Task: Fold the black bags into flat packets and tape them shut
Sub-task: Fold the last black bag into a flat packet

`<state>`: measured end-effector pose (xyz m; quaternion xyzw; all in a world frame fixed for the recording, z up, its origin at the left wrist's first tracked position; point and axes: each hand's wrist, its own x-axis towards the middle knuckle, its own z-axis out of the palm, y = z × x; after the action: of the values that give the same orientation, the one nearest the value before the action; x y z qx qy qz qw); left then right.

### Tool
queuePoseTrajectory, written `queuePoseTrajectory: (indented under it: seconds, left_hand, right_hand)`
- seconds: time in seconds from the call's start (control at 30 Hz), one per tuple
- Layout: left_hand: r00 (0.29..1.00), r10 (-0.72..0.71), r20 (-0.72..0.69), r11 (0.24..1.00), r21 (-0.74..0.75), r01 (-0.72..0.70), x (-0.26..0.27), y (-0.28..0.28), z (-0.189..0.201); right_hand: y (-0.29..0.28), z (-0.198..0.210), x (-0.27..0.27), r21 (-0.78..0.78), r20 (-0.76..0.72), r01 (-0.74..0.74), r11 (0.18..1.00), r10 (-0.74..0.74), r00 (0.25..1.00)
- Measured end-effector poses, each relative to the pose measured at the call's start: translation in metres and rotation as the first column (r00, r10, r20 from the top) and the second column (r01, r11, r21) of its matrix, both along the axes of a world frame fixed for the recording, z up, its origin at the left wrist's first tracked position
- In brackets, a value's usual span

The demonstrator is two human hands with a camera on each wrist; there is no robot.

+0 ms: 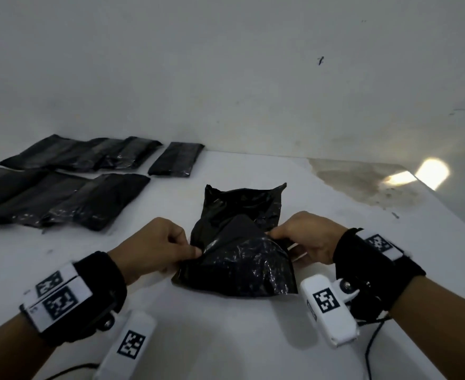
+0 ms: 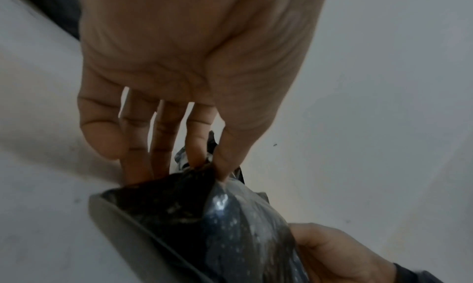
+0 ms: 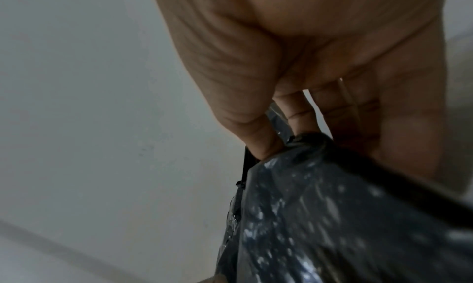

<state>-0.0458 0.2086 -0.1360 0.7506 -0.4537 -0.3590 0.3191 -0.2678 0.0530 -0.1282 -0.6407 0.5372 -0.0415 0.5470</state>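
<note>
A crumpled black plastic bag (image 1: 239, 242) lies in the middle of the white table (image 1: 335, 215), its near half doubled up towards the far end. My left hand (image 1: 160, 245) pinches the bag's left edge between thumb and fingers. My right hand (image 1: 305, 237) pinches its right edge the same way. In the left wrist view the left hand (image 2: 204, 166) grips a gathered fold of the bag (image 2: 225, 226), and the right hand shows at the lower right. In the right wrist view the right hand (image 3: 286, 143) grips the shiny bag (image 3: 332, 216).
Several flat black packets (image 1: 69, 185) lie in rows at the far left, one more (image 1: 176, 159) beside them. A brownish stain (image 1: 362, 182) marks the far right of the table. Black cables (image 1: 373, 349) trail off the near edge. A wall rises behind.
</note>
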Motion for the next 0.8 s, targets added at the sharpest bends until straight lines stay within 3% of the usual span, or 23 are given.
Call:
queuePoseTrajectory:
  seconds: [0.1,0.27,0.53,0.8]
  left_hand:
    - [0.992,0.112,-0.058,0.994,-0.012,-0.113,0.008,0.000,0.000]
    - [0.954,0.243,-0.176,0.967,-0.030,-0.252,0.015,-0.046,-0.004]
    - [0.980,0.190,0.064,0.975,0.109,-0.196,0.010,-0.093,-0.001]
    - [0.928,0.294,-0.228,0.945,-0.076,-0.318,0.006,-0.067,0.000]
  right_hand:
    - [0.012,0.005,0.008,-0.033,-0.037,0.008,0.999,-0.009,0.999]
    - [0.015,0.009,0.018,-0.104,0.027,0.176,0.979,-0.174,0.984]
    - [0.015,0.004,0.007,-0.081,0.163,0.226,0.971,-0.211,0.964]
    - [0.018,0.000,-0.002,-0.027,0.359,0.233,0.972,-0.208,0.910]
